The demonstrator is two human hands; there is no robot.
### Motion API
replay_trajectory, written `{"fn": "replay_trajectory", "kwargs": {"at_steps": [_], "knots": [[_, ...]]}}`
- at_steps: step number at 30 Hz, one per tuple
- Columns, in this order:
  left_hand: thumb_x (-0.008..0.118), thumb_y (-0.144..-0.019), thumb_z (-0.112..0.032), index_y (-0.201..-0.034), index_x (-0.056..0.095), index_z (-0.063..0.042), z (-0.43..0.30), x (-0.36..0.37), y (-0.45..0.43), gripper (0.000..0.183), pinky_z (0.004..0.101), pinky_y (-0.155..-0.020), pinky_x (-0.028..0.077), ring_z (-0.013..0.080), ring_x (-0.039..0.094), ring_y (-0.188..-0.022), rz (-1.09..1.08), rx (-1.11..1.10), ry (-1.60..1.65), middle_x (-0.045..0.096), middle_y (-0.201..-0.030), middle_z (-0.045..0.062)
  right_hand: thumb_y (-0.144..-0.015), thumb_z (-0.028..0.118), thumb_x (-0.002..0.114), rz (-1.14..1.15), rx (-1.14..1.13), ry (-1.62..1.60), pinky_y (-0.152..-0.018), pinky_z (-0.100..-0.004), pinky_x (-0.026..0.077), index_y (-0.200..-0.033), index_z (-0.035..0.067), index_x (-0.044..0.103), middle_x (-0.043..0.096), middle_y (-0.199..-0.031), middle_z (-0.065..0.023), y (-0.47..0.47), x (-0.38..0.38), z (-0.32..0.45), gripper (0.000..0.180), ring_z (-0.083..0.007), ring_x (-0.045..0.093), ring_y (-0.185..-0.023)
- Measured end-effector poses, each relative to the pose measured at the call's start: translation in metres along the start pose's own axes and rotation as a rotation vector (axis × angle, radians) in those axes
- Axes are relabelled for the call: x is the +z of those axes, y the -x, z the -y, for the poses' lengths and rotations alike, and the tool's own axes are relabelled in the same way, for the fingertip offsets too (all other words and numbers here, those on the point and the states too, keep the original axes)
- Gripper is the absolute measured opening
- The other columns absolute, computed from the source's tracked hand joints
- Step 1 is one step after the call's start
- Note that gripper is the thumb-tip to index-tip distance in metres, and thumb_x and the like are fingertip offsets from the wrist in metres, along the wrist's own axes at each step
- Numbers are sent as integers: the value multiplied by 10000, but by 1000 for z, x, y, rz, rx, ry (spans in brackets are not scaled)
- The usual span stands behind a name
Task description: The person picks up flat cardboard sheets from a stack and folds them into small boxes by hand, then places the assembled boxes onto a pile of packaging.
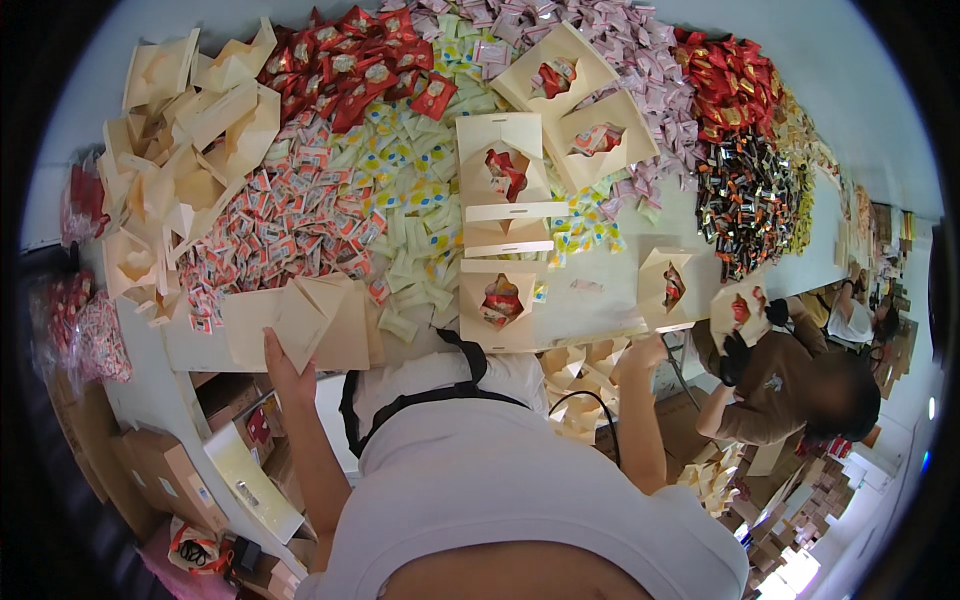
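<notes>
On the left, my left hand (291,373) grips the near edge of flat, folded cream paper boxes (337,315), its thumb lying on top. My right hand (643,354) is at the table's front edge, fingers curled. Just beyond it stands a cream box (664,289) with red packets showing through its cut-out; whether the hand touches this box cannot be told. Between my hands, a filled cream box (499,300) lies by the front edge. Behind it are a box seen mostly from its top edge (510,234) and another filled box (502,169).
Opened boxes (180,157) pile up at left. Heaps of red-and-white packets (285,210), red packets (345,64), pale green packets (409,225), pink packets (645,67) and dark-wrapped sweets (750,195) cover the table. A gloved co-worker (780,375) at right holds a filled box (739,307).
</notes>
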State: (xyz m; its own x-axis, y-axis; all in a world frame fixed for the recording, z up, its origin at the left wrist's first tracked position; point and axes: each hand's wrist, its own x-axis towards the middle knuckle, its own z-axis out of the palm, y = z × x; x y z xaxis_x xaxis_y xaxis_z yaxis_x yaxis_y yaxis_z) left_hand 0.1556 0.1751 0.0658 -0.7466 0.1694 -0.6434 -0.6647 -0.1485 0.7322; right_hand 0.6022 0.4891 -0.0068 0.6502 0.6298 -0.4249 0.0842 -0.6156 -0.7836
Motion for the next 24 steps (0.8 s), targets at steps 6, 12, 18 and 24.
{"fn": "replay_trajectory", "kwargs": {"at_steps": [6, 12, 18, 24], "knots": [[470, -840, -443, -1126, 440, -168, 2, 4, 1, 398, 336, -663, 389, 162, 491, -925, -12, -49, -44, 518, -1041, -8, -787, 231, 587, 791, 481, 557, -505, -242, 417, -970, 84, 467, 562, -706, -43, 151, 32, -5, 263, -128, 499, -566], [494, -817, -470, -1145, 435, -174, 2, 5, 9, 446, 346, -715, 391, 177, 477, -958, -93, -58, -110, 508, -1068, -12, -791, 160, 566, 982, 424, 280, -475, -227, 396, -815, 76, 513, 538, -655, -19, 119, 21, -40, 102, -109, 509, -552], [493, -823, -460, -1136, 436, -163, 10, -9, -1, 436, 331, -684, 397, 160, 484, -945, 56, -64, -111, 511, -1054, -7, -796, 132, 494, 732, 468, 136, -491, -257, 390, -698, 89, 458, 464, -570, -9, 75, -27, -23, 113, -124, 494, -544], [475, -838, -444, -1128, 433, -160, 11, 4, 7, 408, 306, -627, 407, 163, 512, -890, -24, -63, -135, 519, -1037, -7, -786, 163, 406, 253, 302, -143, -356, -259, 349, -671, 90, 421, 430, -503, -46, 15, -35, -29, 137, -160, 421, -380]]}}
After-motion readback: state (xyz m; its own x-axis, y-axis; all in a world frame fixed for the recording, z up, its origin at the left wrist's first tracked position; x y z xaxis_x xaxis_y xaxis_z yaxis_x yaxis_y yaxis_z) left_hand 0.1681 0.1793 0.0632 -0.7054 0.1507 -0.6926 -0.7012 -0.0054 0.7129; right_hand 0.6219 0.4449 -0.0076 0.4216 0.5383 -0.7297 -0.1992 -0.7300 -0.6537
